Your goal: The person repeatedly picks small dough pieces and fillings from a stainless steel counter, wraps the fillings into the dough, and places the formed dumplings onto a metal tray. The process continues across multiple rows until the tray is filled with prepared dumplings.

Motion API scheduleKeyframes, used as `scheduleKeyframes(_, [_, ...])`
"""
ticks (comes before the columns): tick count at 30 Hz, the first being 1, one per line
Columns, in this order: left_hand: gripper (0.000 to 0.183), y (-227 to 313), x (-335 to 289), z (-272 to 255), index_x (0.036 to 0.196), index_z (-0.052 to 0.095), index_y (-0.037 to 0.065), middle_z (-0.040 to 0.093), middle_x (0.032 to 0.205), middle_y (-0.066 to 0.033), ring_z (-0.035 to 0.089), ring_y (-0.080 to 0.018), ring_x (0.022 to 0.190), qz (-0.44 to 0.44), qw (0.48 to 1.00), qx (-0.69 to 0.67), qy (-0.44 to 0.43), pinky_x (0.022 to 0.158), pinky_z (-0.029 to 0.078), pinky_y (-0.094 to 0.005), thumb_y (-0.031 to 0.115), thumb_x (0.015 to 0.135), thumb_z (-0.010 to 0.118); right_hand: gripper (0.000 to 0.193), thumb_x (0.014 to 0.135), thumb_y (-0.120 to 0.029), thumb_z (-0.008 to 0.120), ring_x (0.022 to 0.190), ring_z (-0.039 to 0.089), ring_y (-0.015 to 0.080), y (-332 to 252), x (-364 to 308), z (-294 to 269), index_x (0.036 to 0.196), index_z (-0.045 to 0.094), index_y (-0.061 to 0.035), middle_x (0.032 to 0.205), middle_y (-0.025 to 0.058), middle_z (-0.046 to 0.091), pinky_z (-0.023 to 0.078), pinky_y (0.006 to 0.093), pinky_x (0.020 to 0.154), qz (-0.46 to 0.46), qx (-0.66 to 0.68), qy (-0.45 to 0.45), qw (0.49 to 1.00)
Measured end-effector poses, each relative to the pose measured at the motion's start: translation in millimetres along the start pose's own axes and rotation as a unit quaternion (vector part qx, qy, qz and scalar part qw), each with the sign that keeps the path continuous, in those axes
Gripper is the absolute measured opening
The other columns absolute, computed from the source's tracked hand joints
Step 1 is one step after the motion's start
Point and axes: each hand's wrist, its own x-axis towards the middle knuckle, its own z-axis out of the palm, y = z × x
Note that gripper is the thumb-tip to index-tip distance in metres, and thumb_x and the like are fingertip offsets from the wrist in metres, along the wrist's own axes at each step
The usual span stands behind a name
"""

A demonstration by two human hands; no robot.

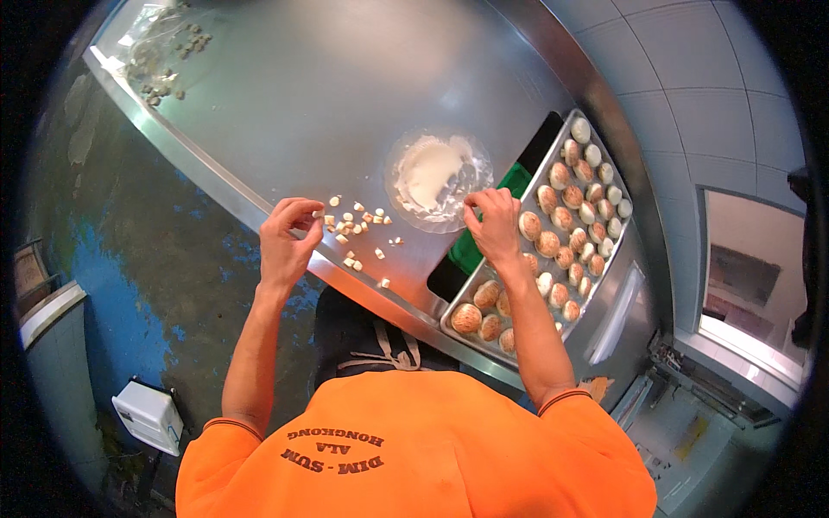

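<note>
My left hand is at the steel table's near edge, thumb and fingertips pinching a small pale piece. Beside it, several similar short, cream-coloured pieces lie scattered on the table. To their right is a shallow clear bowl with thick white paste or powder smeared inside. My right hand hovers at the bowl's right rim, its fingertips drawn together; whatever they hold, if anything, cannot be made out. Under that forearm a metal tray carries many round, mushroom-like buns, some brown-topped, others white.
The steel table stretches away from me. A plastic bag and small dark lumps lie at its far left. Beneath the tray, an opening in the tabletop shows something green. A white container stands at lower left.
</note>
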Motion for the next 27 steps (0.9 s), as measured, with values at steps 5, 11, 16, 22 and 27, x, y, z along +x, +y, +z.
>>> scheduleKeyframes(5, [0.017, 4.6, -0.7, 19.0, 0.106, 0.074, -0.002, 0.070, 0.111, -0.0069, 0.070, -0.0131, 0.092, 0.000, 0.987, -0.153, -0.041, 0.083, 0.058, -0.0267, -0.003, 0.089, 0.070, 0.009, 0.084, -0.012, 0.074, 0.097, 0.059, 0.0248, 20.7, -3.9, 2.4, 0.093, 0.075, -0.0108, 0.096, 0.0025, 0.068, 0.042, 0.0405, 0.088, -0.119, -0.053, -0.009, 0.991])
scheduleKeyframes(11, [0.018, 16.0, -8.0, 25.1, 0.109, 0.070, -0.002, 0.072, 0.111, -0.0078, 0.071, -0.0146, 0.098, -0.107, 0.966, -0.218, -0.085, 0.086, 0.059, -0.0275, 0.000, 0.091, 0.073, 0.006, 0.083, -0.009, 0.072, 0.100, 0.060, 0.0275, 29.7, 8.2, 3.3, 0.089, 0.074, -0.0086, 0.095, 0.0072, 0.068, 0.044, 0.0436, 0.087, -0.134, -0.086, -0.053, 0.986])
scheduleKeyframes(16, [0.017, 21.2, -9.8, 22.7, 0.106, 0.066, -0.003, 0.073, 0.107, -0.0103, 0.072, -0.0161, 0.096, -0.117, 0.960, -0.234, -0.099, 0.084, 0.060, -0.0277, -0.002, 0.090, 0.074, 0.006, 0.084, -0.015, 0.075, 0.097, 0.060, 0.0256, 27.6, 17.4, 0.3, 0.088, 0.075, -0.0106, 0.091, 0.0037, 0.068, 0.042, 0.0420, 0.087, -0.076, -0.035, -0.036, 0.996])
scheduleKeyframes(22, [0.018, 19.6, -12.5, 20.9, 0.106, 0.066, -0.003, 0.073, 0.107, -0.0099, 0.072, -0.0155, 0.097, -0.123, 0.958, -0.237, -0.106, 0.085, 0.060, -0.0275, -0.001, 0.091, 0.075, 0.007, 0.084, -0.019, 0.077, 0.095, 0.059, 0.0244, 20.8, 29.3, -2.1, 0.089, 0.077, -0.0137, 0.089, 0.0017, 0.067, 0.039, 0.0408, 0.086, -0.063, -0.035, -0.007, 0.997])
scheduleKeyframes(27, [0.018, 17.2, -13.1, 20.4, 0.106, 0.066, -0.003, 0.073, 0.105, -0.0089, 0.072, -0.0151, 0.097, -0.123, 0.959, -0.234, -0.103, 0.085, 0.060, -0.0273, 0.000, 0.091, 0.075, 0.008, 0.085, -0.020, 0.077, 0.095, 0.059, 0.0241, 17.9, 30.7, -3.4, 0.090, 0.079, -0.0150, 0.088, 0.0012, 0.067, 0.039, 0.0413, 0.087, -0.054, -0.017, -0.028, 0.998])
